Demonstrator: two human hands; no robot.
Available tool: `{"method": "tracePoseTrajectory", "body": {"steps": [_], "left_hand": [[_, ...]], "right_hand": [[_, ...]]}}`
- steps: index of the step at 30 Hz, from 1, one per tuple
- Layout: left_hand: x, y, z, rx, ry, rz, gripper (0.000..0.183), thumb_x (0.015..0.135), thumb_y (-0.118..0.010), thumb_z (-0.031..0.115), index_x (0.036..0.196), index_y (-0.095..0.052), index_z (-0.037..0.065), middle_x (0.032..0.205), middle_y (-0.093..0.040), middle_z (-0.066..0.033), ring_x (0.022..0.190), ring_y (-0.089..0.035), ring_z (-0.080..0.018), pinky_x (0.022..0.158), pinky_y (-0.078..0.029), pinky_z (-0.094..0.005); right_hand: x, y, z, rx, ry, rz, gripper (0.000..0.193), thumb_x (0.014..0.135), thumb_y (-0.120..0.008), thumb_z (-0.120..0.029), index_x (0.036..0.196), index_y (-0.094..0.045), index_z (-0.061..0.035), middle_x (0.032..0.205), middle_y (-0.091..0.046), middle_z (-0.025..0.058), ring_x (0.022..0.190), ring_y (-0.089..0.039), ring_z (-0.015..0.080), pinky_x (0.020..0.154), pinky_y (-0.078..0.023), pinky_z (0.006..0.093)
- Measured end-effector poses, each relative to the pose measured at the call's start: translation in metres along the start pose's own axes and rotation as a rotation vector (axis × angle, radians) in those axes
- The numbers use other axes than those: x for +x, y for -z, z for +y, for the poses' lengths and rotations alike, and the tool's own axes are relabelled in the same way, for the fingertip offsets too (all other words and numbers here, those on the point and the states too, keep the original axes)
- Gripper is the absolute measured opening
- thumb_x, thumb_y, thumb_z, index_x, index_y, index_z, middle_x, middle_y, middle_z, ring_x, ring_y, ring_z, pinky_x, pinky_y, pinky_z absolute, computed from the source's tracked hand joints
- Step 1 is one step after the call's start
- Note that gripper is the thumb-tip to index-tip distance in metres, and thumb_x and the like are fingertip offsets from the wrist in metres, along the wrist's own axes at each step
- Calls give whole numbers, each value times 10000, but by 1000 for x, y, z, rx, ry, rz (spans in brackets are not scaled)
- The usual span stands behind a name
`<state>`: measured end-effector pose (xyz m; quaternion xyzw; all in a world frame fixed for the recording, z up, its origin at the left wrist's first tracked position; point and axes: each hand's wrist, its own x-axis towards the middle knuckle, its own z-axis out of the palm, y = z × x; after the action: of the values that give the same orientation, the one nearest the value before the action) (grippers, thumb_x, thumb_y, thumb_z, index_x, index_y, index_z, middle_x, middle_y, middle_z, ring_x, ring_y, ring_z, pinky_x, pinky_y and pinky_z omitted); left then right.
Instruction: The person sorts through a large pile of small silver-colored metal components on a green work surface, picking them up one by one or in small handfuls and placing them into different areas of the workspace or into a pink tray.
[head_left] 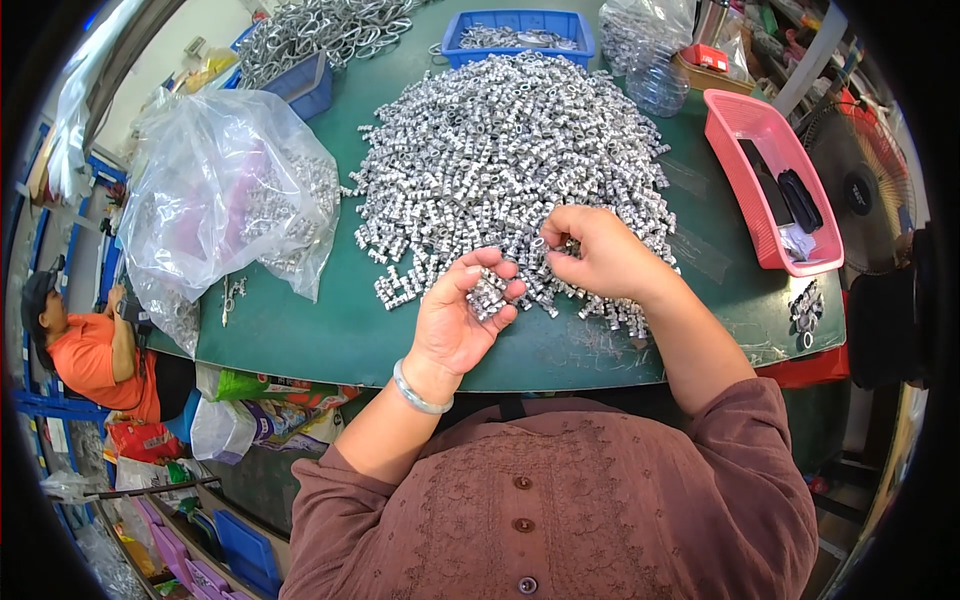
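Note:
A large heap of small silvery metal fittings covers the middle of the green table. At its near edge my left hand is turned palm up, its fingers curled around several of the metal fittings. A pale bangle circles that wrist. Just to the right, my right hand hovers at the heap with thumb and forefinger pinched together. Something small and dark shows at those fingers, too small to name. Loose fittings lie on the table below both hands.
Left of the heap sits a clear plastic bag with more fittings. Blue trays of metal parts stand behind. On the right are a pink basket and a fan. A person in orange sits at far left.

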<state>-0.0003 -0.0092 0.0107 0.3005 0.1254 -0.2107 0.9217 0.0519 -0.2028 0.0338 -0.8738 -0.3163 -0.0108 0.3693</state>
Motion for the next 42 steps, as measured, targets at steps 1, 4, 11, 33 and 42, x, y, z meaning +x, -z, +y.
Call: {"method": "tracePoseTrajectory", "body": {"steps": [1,4,11,33,42], "left_hand": [[0,1,-1,0,-2,1,171,810,-515,195,928,-547,75,834,-575,-75,736,-556,-206,561,-462,-265],[1,4,-4,125,5,3,161,831,-524,206,924,-545,77,814,-569,-64,715,-549,-191,536,-441,-257],[-2,-5,-9,223,-45,-4,132,854,-530,199,905,-550,78,742,-558,-39,646,-531,-144,493,-397,-228],[2,6,-6,92,-17,-76,116,869,-481,175,930,-519,84,790,-526,-55,708,-504,-174,516,-396,-229],[0,4,-3,76,-18,19,82,838,-493,159,888,-511,96,830,-559,-78,743,-549,-199,543,-438,-255]], "right_hand": [[0,-1,-3,147,-67,-12,117,671,-608,-35,750,-523,-17,727,-543,79,701,-533,213,625,-424,304],[0,-5,-8,279,-54,0,123,680,-619,-11,749,-516,-15,729,-554,74,682,-546,201,611,-433,283],[3,-11,-9,86,379,170,206,626,-646,52,738,-508,-51,746,-546,45,731,-541,207,630,-439,299],[6,-12,16,-215,199,325,105,691,-599,-56,789,-566,-46,788,-537,82,791,-510,277,715,-398,373],[2,-16,3,-322,129,99,174,648,-670,-156,770,-608,-48,865,-495,57,895,-438,244,780,-344,362]]}}
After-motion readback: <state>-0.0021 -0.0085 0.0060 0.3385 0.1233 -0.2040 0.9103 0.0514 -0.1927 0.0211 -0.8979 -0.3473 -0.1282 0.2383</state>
